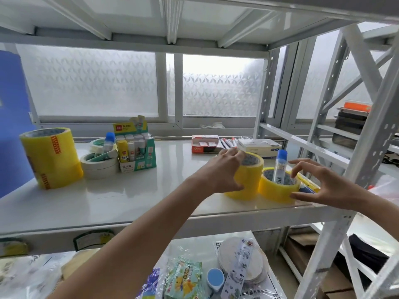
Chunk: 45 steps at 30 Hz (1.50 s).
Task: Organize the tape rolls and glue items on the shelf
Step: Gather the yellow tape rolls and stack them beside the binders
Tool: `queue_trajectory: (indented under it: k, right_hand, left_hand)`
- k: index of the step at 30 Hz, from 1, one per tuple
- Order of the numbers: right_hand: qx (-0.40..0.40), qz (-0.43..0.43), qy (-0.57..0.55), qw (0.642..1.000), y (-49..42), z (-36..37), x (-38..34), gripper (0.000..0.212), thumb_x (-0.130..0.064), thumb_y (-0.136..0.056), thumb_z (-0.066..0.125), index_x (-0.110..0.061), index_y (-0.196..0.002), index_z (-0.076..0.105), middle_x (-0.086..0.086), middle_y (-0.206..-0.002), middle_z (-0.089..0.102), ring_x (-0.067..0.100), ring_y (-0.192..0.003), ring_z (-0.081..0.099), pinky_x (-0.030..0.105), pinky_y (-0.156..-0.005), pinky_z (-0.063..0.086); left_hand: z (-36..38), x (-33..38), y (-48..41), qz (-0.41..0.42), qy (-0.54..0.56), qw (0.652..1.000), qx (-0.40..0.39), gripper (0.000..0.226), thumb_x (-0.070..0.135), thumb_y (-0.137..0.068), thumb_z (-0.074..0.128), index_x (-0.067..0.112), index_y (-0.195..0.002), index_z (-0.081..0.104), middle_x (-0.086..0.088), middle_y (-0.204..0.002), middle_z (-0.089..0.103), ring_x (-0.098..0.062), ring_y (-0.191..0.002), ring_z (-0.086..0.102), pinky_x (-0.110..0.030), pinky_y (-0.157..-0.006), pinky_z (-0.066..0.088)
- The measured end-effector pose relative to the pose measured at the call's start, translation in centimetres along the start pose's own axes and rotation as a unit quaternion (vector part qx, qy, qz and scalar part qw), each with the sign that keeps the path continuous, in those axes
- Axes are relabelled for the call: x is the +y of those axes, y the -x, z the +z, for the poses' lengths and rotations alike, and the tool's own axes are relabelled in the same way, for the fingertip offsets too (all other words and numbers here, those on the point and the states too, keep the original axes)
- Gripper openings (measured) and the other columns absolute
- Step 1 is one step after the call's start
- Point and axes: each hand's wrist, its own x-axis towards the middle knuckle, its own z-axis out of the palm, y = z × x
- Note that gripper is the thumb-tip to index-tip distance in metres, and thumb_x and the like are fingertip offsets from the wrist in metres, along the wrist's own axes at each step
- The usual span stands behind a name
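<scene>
My left hand grips a stack of yellow tape rolls near the front right of the white shelf, thumb on its side and fingers over the top. Beside it lies a single yellow tape roll with a blue-capped glue bottle standing in its core. My right hand hovers around that roll with fingers spread, the thumb touching its lower side. At far left stands a tall yellow tape stack, then white tape rolls holding glue bottles, and a green glue-stick box.
Behind my hands lie a red-and-white box, several pens and a white box. A white upright post stands just right of my right hand. Packets and a paper stack fill the lower shelf.
</scene>
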Motion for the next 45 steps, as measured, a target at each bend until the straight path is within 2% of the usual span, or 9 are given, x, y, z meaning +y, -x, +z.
queue_trajectory:
  k: [9,13,15,18,22,27,34,41,45]
  right_hand:
    - [0.034,-0.025,0.005,0.999,-2.2,-1.0,-3.9,0.048,-0.068,-0.066,0.066,-0.037,-0.102,0.056,-0.013,-0.136,0.051,-0.008,-0.126,0.044,0.025,-0.103,0.035]
    - [0.126,-0.050,-0.005,0.991,-5.7,-1.2,-8.8,0.031,-0.052,-0.080,0.059,-0.029,-0.101,0.059,-0.006,-0.130,0.059,0.015,-0.118,0.057,0.040,-0.101,0.045]
    - [0.136,-0.069,-0.022,0.988,-8.5,-0.1,-11.6,0.028,-0.048,-0.081,0.060,-0.027,-0.099,0.060,-0.005,-0.122,0.063,0.017,-0.111,0.060,0.043,-0.098,0.048]
    - [0.088,-0.091,-0.016,0.992,-13.8,3.4,-15.8,0.030,-0.038,-0.082,0.069,-0.019,-0.103,0.061,0.001,-0.110,0.065,0.020,-0.107,0.060,0.039,-0.093,0.048]
    - [-0.002,-0.119,0.011,0.993,-21.1,9.8,-21.0,0.046,-0.034,-0.081,0.074,-0.017,-0.119,0.055,0.006,-0.125,0.057,0.023,-0.116,0.054,0.028,-0.089,0.040]
    - [-0.055,-0.097,0.004,0.994,-27.5,15.2,-25.3,0.084,-0.029,-0.073,0.081,-0.017,-0.144,0.036,0.011,-0.142,0.038,0.029,-0.126,0.045,0.039,-0.105,0.042]
    - [-0.098,-0.059,0.134,0.984,-31.2,18.4,-26.5,0.116,-0.032,-0.057,0.090,-0.025,-0.150,0.022,0.008,-0.152,0.026,0.038,-0.129,0.042,0.051,-0.105,0.043]
    - [-0.055,-0.113,0.217,0.968,-31.1,18.7,-25.7,0.112,-0.046,-0.054,0.088,-0.012,-0.145,0.032,0.008,-0.148,0.031,0.028,-0.120,0.053,0.043,-0.096,0.052]
    - [-0.068,-0.115,0.255,0.958,-31.5,17.8,-26.4,0.118,-0.048,-0.054,0.088,-0.009,-0.147,0.029,0.013,-0.154,0.022,0.031,-0.127,0.048,0.042,-0.102,0.048]
  left_hand:
    - [-3.5,-3.8,3.7,-0.025,-0.024,0.999,0.007,0.093,0.036,-0.075,0.078,0.018,-0.149,0.024,-0.008,-0.147,0.036,-0.025,-0.134,0.038,-0.042,-0.107,0.039]
    - [-6.6,-7.5,6.4,-0.177,-0.079,0.981,-0.005,0.071,0.037,-0.081,0.073,0.010,-0.139,0.041,-0.009,-0.137,0.050,-0.026,-0.121,0.050,-0.038,-0.100,0.045]
    - [-8.0,-10.3,8.2,-0.267,-0.101,0.958,-0.025,0.056,0.036,-0.083,0.071,0.008,-0.126,0.050,-0.009,-0.121,0.057,-0.023,-0.102,0.055,-0.034,-0.085,0.050]
    - [-9.5,-14.2,11.0,-0.366,-0.148,0.918,-0.036,0.041,0.032,-0.083,0.067,0.010,-0.116,0.054,-0.005,-0.103,0.056,-0.020,-0.091,0.055,-0.030,-0.076,0.049]
    - [-10.5,-19.0,14.0,-0.455,-0.215,0.864,-0.015,0.042,0.024,-0.085,0.062,0.012,-0.124,0.054,-0.010,-0.118,0.056,-0.026,-0.110,0.057,-0.033,-0.084,0.050]
    - [-9.7,-23.2,15.5,-0.457,-0.242,0.855,-0.025,0.047,0.022,-0.089,0.064,0.008,-0.131,0.051,-0.009,-0.127,0.049,-0.025,-0.123,0.047,-0.035,-0.094,0.049]
    - [-7.9,-24.3,13.3,-0.452,-0.306,0.836,-0.050,0.051,0.025,-0.091,0.058,0.007,-0.136,0.043,-0.011,-0.131,0.049,-0.028,-0.125,0.040,-0.034,-0.089,0.049]
    - [-7.1,-24.3,11.7,-0.459,-0.362,0.808,-0.076,0.069,0.053,-0.085,0.060,0.005,-0.132,0.046,-0.014,-0.119,0.055,-0.027,-0.104,0.053,-0.027,-0.070,0.045]
    - [-7.3,-24.9,11.6,-0.467,-0.369,0.799,-0.084,0.083,0.070,-0.083,0.045,0.004,-0.135,0.043,-0.016,-0.124,0.054,-0.029,-0.109,0.050,-0.027,-0.077,0.045]
